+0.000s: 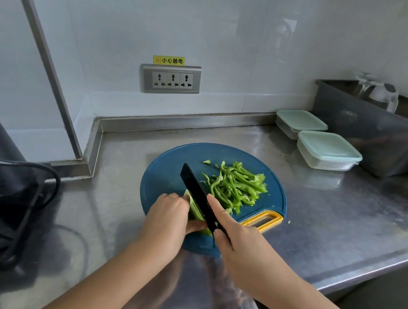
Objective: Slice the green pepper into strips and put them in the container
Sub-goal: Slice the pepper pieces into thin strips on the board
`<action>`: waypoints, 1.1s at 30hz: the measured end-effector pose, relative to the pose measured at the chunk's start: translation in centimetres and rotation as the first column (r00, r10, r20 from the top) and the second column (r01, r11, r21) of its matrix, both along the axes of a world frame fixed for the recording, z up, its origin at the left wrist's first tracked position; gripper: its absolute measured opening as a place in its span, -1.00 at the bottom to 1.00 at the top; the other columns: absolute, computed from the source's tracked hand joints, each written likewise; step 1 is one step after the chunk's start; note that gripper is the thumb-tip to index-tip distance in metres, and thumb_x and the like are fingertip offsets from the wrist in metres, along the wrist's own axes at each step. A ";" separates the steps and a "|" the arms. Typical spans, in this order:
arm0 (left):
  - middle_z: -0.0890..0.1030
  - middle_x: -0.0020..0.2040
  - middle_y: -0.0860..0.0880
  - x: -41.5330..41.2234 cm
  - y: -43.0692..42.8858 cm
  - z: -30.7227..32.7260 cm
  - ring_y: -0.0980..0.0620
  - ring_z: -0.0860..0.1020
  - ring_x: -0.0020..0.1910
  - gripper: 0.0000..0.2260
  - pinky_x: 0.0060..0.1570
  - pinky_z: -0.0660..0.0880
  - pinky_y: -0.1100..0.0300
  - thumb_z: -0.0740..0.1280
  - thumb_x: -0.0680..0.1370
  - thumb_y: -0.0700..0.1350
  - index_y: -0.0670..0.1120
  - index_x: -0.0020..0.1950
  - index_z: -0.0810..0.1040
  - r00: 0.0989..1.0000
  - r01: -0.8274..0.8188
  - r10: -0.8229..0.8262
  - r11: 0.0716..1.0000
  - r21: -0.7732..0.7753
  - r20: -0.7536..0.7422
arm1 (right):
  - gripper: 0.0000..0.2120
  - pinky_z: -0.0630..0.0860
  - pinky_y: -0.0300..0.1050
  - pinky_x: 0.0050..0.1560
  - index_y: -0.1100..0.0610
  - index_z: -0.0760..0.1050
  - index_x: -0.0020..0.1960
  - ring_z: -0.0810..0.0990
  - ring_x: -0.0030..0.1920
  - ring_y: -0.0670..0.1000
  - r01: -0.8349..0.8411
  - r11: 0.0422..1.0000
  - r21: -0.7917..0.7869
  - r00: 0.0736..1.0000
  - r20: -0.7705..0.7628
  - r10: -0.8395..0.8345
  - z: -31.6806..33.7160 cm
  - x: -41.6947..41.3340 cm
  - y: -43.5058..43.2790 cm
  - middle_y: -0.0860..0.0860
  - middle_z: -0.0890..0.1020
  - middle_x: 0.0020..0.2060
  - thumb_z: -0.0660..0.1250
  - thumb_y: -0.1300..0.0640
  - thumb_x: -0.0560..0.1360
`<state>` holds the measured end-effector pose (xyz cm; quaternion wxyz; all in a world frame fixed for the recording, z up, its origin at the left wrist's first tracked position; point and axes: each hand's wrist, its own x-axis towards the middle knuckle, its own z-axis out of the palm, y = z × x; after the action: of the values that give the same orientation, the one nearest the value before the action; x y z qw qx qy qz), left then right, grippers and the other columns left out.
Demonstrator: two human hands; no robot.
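Green and glossy, the last uncut green pepper piece (pixel 195 213) sits at about seven o'clock on the round blue plastic cutting board (pixel 164 177), pinned under the left hand (pixel 168 218). That hand's fingers curl down over the piece and grip it, knuckles facing the blade. The right hand (pixel 241 249) wraps the handle of the black-bladed knife (pixel 195 192), with its forefinger laid straight along the spine. The blade stands right against the pepper's cut edge, just beside the left fingers.

A loose heap of cut green strips (pixel 235 186) lies at one to two o'clock on the board. The nearer clear plastic container with a pale green lid (pixel 329 151) waits off the board at two o'clock on the stainless steel counter (pixel 350 211), lid on, with a second one like it behind.

As for handling, the pepper looks light, crisp and hollow-walled. Its waxy skin probably slides under a blade, so a firm press with fingertips tucked back seems wise as the piece gets narrow. The strips appear thin, springy and curled, so they would likely scatter if pinched singly. Gathering the heap from both sides looks the safest hold.
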<state>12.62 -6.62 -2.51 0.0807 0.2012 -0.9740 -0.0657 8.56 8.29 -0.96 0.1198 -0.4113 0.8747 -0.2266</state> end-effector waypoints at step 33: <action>0.41 0.15 -0.06 0.4 0.8 -0.2 -0.05 0.31 0.21 -0.41 0.09 0.33 0.18 0.18 0.52 0.29 -0.10 0.38 0.33 0.997 -0.020 0.023 0.999 -0.042 0.074 | -0.37 0.44 -0.17 -0.45 -0.33 -0.12 0.48 0.42 -0.44 0.02 0.003 0.990 0.139 0.958 0.282 -0.043 1.8 -1.6 0.3 0.04 0.41 -0.35 0.03 0.19 0.60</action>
<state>12.97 -5.81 -2.68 0.0493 0.2124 -0.9752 -0.0373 6.97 8.58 0.79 0.2696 -0.3551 0.8666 -0.2243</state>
